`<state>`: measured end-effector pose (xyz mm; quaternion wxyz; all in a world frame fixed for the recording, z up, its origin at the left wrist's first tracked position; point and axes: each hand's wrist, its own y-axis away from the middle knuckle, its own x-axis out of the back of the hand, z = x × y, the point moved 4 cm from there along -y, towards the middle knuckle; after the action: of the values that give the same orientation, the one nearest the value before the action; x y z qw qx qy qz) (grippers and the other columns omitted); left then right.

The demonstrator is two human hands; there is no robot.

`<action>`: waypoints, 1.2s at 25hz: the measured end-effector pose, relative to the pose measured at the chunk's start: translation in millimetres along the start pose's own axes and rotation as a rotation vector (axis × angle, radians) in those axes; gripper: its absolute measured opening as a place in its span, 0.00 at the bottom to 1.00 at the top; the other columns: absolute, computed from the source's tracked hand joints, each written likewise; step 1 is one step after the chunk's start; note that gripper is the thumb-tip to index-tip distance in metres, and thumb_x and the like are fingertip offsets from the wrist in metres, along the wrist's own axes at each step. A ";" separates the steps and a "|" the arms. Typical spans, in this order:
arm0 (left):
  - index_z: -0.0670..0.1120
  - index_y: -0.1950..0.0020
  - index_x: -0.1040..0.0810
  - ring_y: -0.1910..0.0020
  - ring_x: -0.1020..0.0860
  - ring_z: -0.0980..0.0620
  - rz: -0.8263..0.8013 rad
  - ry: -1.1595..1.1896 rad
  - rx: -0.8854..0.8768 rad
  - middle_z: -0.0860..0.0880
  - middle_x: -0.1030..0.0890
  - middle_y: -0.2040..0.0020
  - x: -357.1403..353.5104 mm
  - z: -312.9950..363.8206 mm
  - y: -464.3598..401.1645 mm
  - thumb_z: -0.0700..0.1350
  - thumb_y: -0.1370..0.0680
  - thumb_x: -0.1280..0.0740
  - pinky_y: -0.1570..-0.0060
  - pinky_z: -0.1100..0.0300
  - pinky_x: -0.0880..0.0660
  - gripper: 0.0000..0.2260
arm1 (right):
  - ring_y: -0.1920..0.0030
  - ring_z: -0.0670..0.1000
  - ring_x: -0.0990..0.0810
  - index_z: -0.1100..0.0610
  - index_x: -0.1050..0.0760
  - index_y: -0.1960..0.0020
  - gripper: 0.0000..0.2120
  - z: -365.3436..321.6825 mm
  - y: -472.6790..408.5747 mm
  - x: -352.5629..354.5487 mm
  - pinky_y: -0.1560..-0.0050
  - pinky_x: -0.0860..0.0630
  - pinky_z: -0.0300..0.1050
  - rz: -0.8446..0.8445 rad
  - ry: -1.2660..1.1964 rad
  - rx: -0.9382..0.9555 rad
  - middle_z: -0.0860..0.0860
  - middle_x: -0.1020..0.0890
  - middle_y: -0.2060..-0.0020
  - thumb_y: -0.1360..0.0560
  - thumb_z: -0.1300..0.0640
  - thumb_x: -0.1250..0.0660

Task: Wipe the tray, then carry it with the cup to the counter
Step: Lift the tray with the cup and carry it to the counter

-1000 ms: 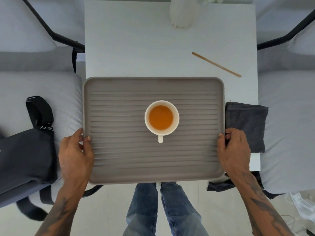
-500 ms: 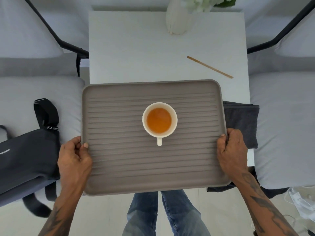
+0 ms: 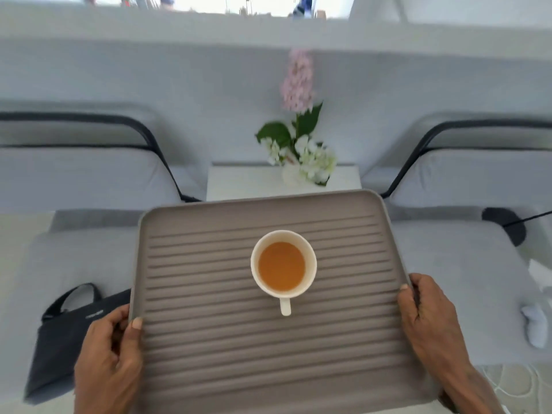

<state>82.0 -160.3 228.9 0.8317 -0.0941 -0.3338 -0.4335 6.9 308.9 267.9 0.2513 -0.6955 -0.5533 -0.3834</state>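
Note:
A ribbed grey-brown tray [image 3: 209, 348] is held up level in front of me, off the table. At its middle stands a white cup [image 3: 283, 264] of amber drink, handle toward me. My left hand [image 3: 109, 363] grips the tray's left edge with the thumb on top. Its right edge is gripped the same way by my right hand [image 3: 424, 318]. The cloth is hidden from view.
Beyond the tray's far edge a small white table [image 3: 248, 182] carries a white vase [image 3: 291, 174] of flowers. Grey cushioned chairs with black frames stand at left [image 3: 74, 180] and right [image 3: 478, 180]. A black bag [image 3: 62, 333] lies on the left seat.
The tray with the cup has been lifted clear of the table and drawn toward me. My view has tilted up, showing the vase's flowers and the wall behind.

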 end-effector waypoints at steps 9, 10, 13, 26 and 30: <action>0.60 0.45 0.21 0.58 0.16 0.54 0.036 0.260 -0.134 0.50 0.15 0.53 103.0 128.4 12.4 0.67 0.32 0.36 0.60 0.52 0.21 0.19 | 0.62 0.41 0.24 0.52 0.28 0.56 0.05 -90.4 23.5 158.4 0.64 0.33 0.35 0.137 -0.026 0.098 0.45 0.21 0.65 0.21 0.57 0.38; 0.61 0.46 0.21 0.58 0.16 0.54 0.038 0.273 -0.153 0.52 0.15 0.53 107.3 137.8 13.7 0.67 0.32 0.35 0.62 0.49 0.21 0.19 | 0.62 0.41 0.24 0.51 0.28 0.57 0.06 -94.5 23.8 169.1 0.64 0.33 0.34 0.150 -0.026 0.106 0.44 0.21 0.65 0.21 0.57 0.38; 0.62 0.46 0.21 0.60 0.16 0.58 0.033 0.277 -0.185 0.58 0.16 0.53 115.2 160.9 16.6 0.66 0.31 0.35 0.64 0.50 0.21 0.17 | 0.63 0.41 0.25 0.52 0.28 0.58 0.07 -103.4 21.8 187.2 0.65 0.32 0.38 0.186 -0.011 0.128 0.44 0.23 0.66 0.22 0.58 0.37; 0.49 0.41 0.22 0.55 0.21 0.54 -0.020 0.121 -0.310 0.52 0.20 0.52 121.8 219.2 -3.5 0.47 0.19 0.34 0.57 0.57 0.27 0.08 | 0.64 0.55 0.26 0.57 0.28 0.55 0.07 -129.9 -14.5 198.6 0.62 0.35 0.47 0.120 0.061 0.117 0.53 0.22 0.65 0.20 0.55 0.39; 0.43 0.41 0.20 0.50 0.23 0.48 0.015 0.095 -0.346 0.48 0.20 0.49 119.1 246.3 -27.0 0.45 0.19 0.34 0.49 0.55 0.31 0.10 | 0.62 0.56 0.29 0.59 0.27 0.55 0.08 -145.4 -42.1 198.8 0.59 0.36 0.46 0.151 0.051 0.144 0.54 0.24 0.64 0.21 0.55 0.40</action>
<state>-8.0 -145.2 488.2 0.8211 -0.2179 -0.2140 -0.4822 -52.1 322.1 510.3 0.3428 -0.7053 -0.5189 -0.3402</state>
